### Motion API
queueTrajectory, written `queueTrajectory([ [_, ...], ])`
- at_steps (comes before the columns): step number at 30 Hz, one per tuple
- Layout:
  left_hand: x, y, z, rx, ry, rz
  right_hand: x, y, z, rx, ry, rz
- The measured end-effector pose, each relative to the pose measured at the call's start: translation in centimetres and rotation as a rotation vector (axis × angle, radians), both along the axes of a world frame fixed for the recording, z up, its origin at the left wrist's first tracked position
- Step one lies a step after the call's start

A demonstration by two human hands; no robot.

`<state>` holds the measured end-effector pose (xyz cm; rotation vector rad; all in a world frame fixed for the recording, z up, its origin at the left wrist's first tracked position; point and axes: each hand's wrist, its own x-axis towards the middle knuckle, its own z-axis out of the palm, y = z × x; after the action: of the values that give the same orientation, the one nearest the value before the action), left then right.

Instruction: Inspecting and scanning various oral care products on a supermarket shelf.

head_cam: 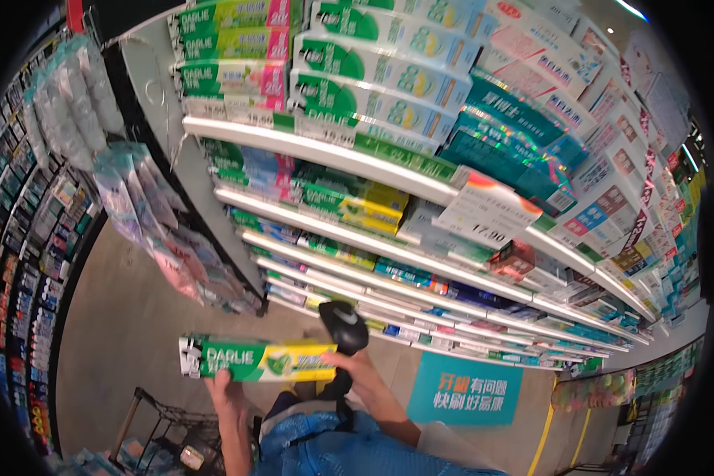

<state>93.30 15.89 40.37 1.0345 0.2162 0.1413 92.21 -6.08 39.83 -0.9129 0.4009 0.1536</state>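
Observation:
A Darlie toothpaste carton [250,360], green and white at one end and yellow at the other, is held level in front of my body. My left hand [226,392] grips its lower left part, thumb on the front face. At the yellow right end, my right hand [354,366] has hold of the carton; its other fingers are partly hidden. Just beyond that hand is a black rounded object [345,327] with a pale mark, whose kind I cannot tell.
White-edged shelves [333,149] full of toothpaste cartons rise ahead. A price card [488,208] juts from one shelf. Bagged goods [149,202] hang at the left shelf end. A wire basket cart [166,422] stands at lower left. A teal floor sticker [467,390] bears writing.

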Motion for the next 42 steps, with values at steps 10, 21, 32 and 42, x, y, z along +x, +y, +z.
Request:
queueTrajectory([
  [10,5.8,0.2,1.9,-0.206,-0.141,-0.669,-1.0,1.7,1.1,-0.007,0.012,-0.207],
  [21,7.5,2.9,-1.6,-0.311,0.031,-0.684,-2.4,6.5,1.7,-0.004,0.142,-0.370],
  [32,7.1,3.7,-1.5,-0.296,0.210,-0.482,-2.9,9.6,1.2,-0.200,-0.077,-0.365],
  [42,5.7,3.4,-1.3,-0.379,0.135,-0.548,-2.8,8.2,1.9,-0.244,-0.162,-0.369],
])
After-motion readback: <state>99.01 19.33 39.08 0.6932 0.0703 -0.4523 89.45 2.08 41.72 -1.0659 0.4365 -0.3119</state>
